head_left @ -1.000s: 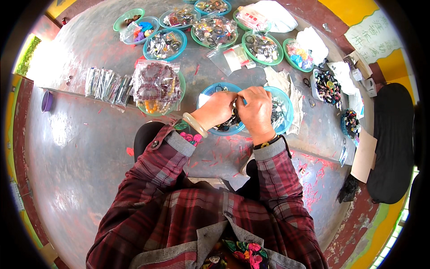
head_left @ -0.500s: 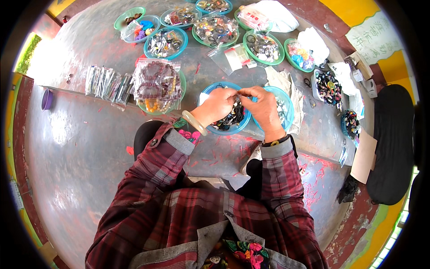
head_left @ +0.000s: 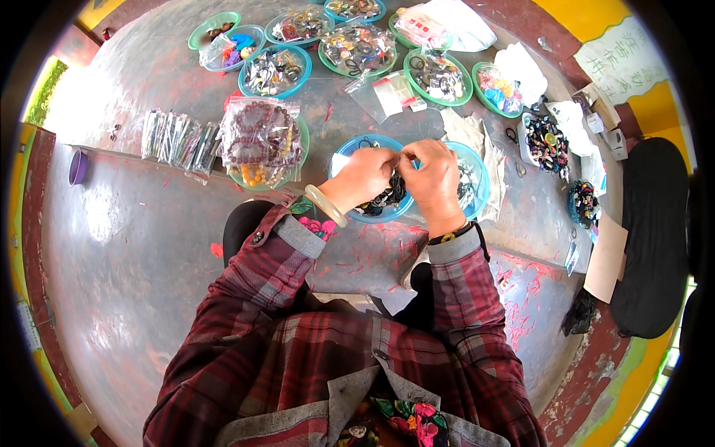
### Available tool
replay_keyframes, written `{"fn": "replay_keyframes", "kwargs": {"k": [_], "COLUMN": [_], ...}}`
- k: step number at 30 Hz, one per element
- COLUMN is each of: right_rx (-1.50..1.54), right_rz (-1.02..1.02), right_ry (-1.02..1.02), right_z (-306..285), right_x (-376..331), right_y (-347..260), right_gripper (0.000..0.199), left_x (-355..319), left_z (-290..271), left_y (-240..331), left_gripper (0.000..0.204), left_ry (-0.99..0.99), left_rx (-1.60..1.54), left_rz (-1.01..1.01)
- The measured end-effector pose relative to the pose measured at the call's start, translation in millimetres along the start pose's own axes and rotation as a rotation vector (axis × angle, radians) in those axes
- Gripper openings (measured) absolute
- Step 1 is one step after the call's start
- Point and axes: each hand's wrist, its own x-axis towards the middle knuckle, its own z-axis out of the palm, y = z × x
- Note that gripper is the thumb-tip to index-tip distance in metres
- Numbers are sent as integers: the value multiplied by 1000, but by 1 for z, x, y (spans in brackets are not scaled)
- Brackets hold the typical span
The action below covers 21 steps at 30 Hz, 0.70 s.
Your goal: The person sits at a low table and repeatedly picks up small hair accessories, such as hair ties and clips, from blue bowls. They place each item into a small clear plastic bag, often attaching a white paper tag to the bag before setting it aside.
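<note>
Grey floor (head_left: 134, 246): both hands (head_left: 406, 175) pinch something small over blue bowl (head_left: 350, 145)

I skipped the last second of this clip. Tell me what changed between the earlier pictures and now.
The left hand and right hand drew closer together and a little up-table, fingertips now meeting over the blue bowl of dark small pieces; what they pinch is too small to tell. The bowl, the green bowl of brown beads, the row of clear packets and the far bowls stayed put.
</note>
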Motion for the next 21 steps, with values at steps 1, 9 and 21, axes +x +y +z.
{"fn": "replay_keyframes", "kwargs": {"k": [1,9,21], "right_rx": [36,525,864], "right_rz": [19,425,635], "right_ry": [-8,-158,-110], "right_z": [-1,-11,-23], "right_x": [1,3,-6], "right_y": [1,17,35], "right_gripper": [4,6,7], "left_x": [0,4,4], "left_z": [-1,-10,-8], "left_y": [1,8,1], "left_gripper": [18,23,26], "left_ry": [2,-155,-178], "left_rx": [-13,-275,-1079], "left_rz": [-2,-190,-360]}}
